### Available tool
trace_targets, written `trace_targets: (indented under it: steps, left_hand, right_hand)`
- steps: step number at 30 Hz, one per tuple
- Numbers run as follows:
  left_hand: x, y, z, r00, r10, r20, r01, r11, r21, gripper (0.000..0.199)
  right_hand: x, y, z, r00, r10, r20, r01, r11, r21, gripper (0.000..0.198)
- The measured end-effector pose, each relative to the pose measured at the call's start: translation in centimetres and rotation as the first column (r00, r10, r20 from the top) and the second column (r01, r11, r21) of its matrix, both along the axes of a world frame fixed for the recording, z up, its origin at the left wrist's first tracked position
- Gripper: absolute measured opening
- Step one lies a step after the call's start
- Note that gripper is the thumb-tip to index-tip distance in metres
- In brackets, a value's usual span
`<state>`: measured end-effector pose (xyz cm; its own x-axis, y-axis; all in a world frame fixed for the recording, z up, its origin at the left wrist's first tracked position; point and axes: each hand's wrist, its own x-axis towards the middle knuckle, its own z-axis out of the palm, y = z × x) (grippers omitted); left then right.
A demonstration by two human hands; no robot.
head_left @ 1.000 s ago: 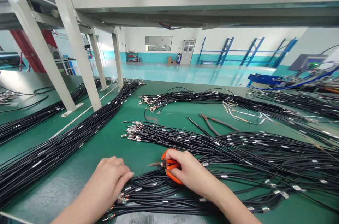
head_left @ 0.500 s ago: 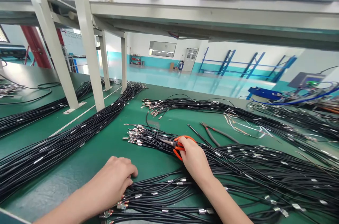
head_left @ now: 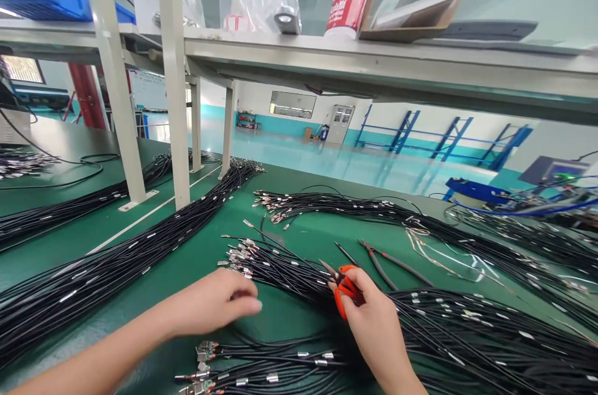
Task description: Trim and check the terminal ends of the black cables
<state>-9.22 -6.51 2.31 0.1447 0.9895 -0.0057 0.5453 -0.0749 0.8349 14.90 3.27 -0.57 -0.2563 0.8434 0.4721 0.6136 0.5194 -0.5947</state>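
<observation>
My right hand (head_left: 374, 314) is closed around orange-handled scissors (head_left: 346, 289), whose blades point up and left over a black cable bundle (head_left: 289, 267). Metal connectors (head_left: 243, 253) tip the left end of that bundle. To its left, just below these ends, hovers my left hand (head_left: 219, 301), its thumb and forefinger apart and nothing visible between them; the other fingers are partly hidden. Below both hands lie more black cables (head_left: 280, 354) with metal-ended connectors (head_left: 205, 351) and small white labels.
Cutting pliers (head_left: 387, 258) and a thin dark tool (head_left: 346, 253) lie beyond the scissors. Long cable bundles (head_left: 187, 214) cross the green table (head_left: 182, 286) on the left and at the back. Shelf posts (head_left: 175, 102) stand left; an overhead shelf (head_left: 374, 61) carries a bottle and boxes.
My left hand has risen away from the lower cables and its fingers have parted. My right hand, still holding the scissors, has shifted right and down in view. The view has tilted up.
</observation>
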Motion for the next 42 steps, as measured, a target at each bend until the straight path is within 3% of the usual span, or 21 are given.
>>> trace_targets:
  steps: [1, 2, 5, 7, 8, 10, 13, 15, 18, 20, 24, 29, 35, 42]
  left_hand:
    - [0.3, 0.7, -0.1, 0.98, 0.103, 0.171, -0.101, 0.995, -0.02, 0.027]
    - [0.7, 1.5, -0.2, 0.911, 0.21, 0.354, -0.202, 0.978, -0.06, 0.029]
    - [2.2, 3.8, -0.2, 0.502, 0.377, 0.778, -0.368, 0.908, -0.203, 0.027]
    - [3.1, 5.0, -0.1, 0.272, 0.364, 0.891, -0.371, 0.894, -0.252, 0.018]
    - [3.5, 5.5, 0.0, 0.204, 0.347, 0.915, -0.362, 0.895, -0.259, 0.013]
    - [4.3, 6.1, 0.0, 0.147, 0.315, 0.938, -0.347, 0.904, -0.249, 0.005]
    - [5.3, 6.0, -0.2, 0.217, 0.235, 0.947, -0.222, 0.957, -0.187, 0.01]
    - [6.1, 5.5, -0.6, 0.349, 0.161, 0.923, -0.047, 0.987, -0.154, 0.016]
    - [7.3, 4.5, -1.2, 0.585, 0.054, 0.809, 0.142, 0.976, -0.167, 0.021]
    - [7.9, 3.9, -1.4, 0.693, 0.007, 0.721, 0.187, 0.964, -0.189, 0.022]
    - [8.3, 3.4, -1.2, 0.812, -0.019, 0.583, 0.179, 0.96, -0.217, 0.025]
    - [8.3, 3.4, -1.4, 0.882, 0.014, 0.471, 0.096, 0.973, -0.209, 0.027]
    - [8.7, 3.5, -1.9, 0.877, 0.121, 0.464, -0.057, 0.987, -0.149, 0.022]
    - [8.6, 3.3, -2.2, 0.862, 0.154, 0.483, -0.126, 0.988, -0.089, 0.019]
  right_hand:
    - [0.1, -0.1, 0.0, 1.0, -0.001, -0.007, 0.001, 1.0, -0.013, 0.006]
    - [0.1, -0.1, -0.1, 1.0, 0.004, -0.012, -0.005, 1.0, -0.023, 0.006]
    - [0.1, -0.2, -0.2, 0.999, 0.032, -0.025, -0.033, 0.999, -0.03, 0.006]
    - [0.0, -0.3, -0.2, 0.997, 0.061, -0.041, -0.062, 0.998, -0.028, 0.004]
    - [0.0, -0.4, -0.2, 0.995, 0.082, -0.053, -0.084, 0.996, -0.035, 0.003]
    - [-0.2, -0.4, -0.2, 0.984, 0.142, -0.108, -0.151, 0.985, -0.084, 0.001]
    - [-0.4, -0.3, 0.2, 0.94, 0.187, -0.287, -0.253, 0.943, -0.216, 0.01]
    - [-0.4, -0.4, 0.6, 0.896, 0.164, -0.412, -0.292, 0.918, -0.269, 0.016]
    - [-0.3, -0.9, 1.4, 0.852, 0.115, -0.512, -0.3, 0.907, -0.297, 0.021]
    - [-0.3, -1.2, 1.8, 0.83, 0.092, -0.55, -0.311, 0.895, -0.32, 0.021]
    - [-0.4, -1.5, 2.0, 0.775, 0.093, -0.625, -0.391, 0.848, -0.359, 0.02]
    - [-0.3, -1.5, 1.8, 0.751, 0.102, -0.652, -0.425, 0.831, -0.36, 0.021]
    - [-0.4, -1.8, 2.0, 0.739, 0.128, -0.661, -0.458, 0.815, -0.355, 0.02]
    - [-0.5, -1.9, 2.0, 0.737, 0.128, -0.664, -0.476, 0.795, -0.376, 0.02]
